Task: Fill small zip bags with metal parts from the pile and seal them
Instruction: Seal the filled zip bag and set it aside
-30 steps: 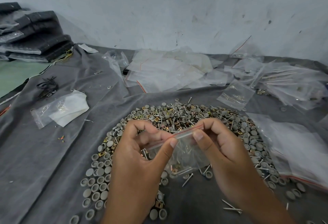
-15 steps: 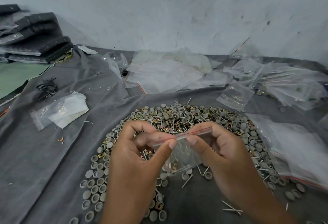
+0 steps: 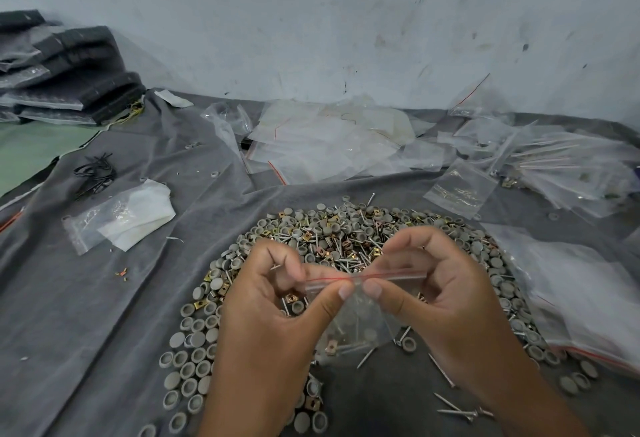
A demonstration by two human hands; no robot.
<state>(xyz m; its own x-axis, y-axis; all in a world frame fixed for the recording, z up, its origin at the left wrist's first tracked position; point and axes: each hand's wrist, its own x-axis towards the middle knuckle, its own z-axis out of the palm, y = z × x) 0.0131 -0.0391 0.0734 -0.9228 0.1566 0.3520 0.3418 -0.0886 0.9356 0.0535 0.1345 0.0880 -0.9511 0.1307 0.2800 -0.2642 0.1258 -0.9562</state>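
Since a second ago the thumbs have closed together at the middle of the bag's red strip, and the bag has sunk lower over the pile. A wrinkled grey cloth point(image 3: 104, 298) covers the desk, under a scuffed pale wall point(image 3: 346, 20). A broad ring-shaped pile point(image 3: 329, 235) of round grey caps, thin steel nails and small square brass clips lies on the cloth. Flat clear bags point(image 3: 329, 145) are heaped behind it, more bags point(image 3: 581, 291) lie at the right, and dark stacked packs point(image 3: 69, 83) sit far left. Left hand point(image 3: 277, 315) and right hand point(image 3: 446, 301) each pinch the top edge of a small clear zip bag point(image 3: 356, 325), thumb against curled forefinger. The bag hangs above the pile's open centre, with nails, a cap and a clip inside
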